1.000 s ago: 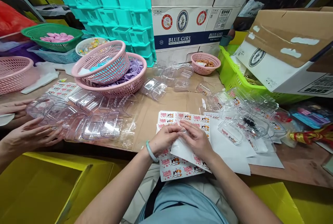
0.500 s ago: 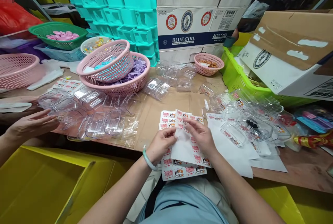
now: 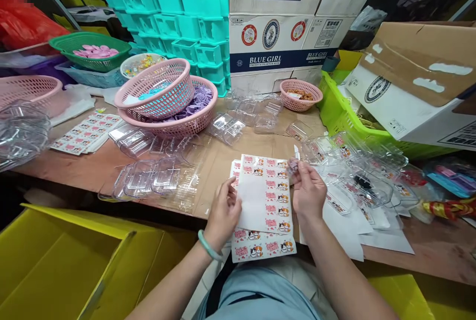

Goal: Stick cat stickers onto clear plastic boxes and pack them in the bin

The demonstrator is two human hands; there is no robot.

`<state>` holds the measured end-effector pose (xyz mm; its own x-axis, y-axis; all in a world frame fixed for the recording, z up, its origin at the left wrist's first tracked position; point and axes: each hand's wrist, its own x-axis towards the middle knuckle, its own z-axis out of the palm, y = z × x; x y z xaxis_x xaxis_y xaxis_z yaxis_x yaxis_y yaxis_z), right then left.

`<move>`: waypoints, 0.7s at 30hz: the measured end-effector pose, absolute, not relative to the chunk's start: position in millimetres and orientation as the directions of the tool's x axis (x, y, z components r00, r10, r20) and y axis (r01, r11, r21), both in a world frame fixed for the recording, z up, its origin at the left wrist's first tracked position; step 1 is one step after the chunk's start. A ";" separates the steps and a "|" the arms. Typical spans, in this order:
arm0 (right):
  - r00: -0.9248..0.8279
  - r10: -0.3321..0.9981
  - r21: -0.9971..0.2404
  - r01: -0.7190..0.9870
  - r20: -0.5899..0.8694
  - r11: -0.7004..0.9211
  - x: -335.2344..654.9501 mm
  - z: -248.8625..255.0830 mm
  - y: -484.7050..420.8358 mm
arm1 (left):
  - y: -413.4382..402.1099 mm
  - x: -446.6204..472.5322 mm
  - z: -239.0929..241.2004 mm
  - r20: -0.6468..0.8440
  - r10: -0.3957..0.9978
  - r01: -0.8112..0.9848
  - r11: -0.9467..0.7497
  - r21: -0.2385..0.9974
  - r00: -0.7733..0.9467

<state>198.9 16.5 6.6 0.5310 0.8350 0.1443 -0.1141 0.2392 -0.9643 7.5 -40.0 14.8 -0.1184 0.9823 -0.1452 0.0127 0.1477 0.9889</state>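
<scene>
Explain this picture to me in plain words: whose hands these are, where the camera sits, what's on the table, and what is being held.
There is no machine here. A camera worn on a person's head looks forward and down at their own bare hands. The left hand holds a sticker sheet printed with little cats, partly peeled. The right hand pinches one small sticker lifted off it. On the wooden table lie clear plastic boxes, pink baskets and more sticker sheets. Beer cartons and teal crates stand behind.
</scene>
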 end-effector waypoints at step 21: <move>0.188 0.887 -0.875 0.338 0.423 0.346 193.9 29.7 118.4 | 6.8 17.6 16.0 -0.368 0.930 -0.466 0.328 0.822 0.005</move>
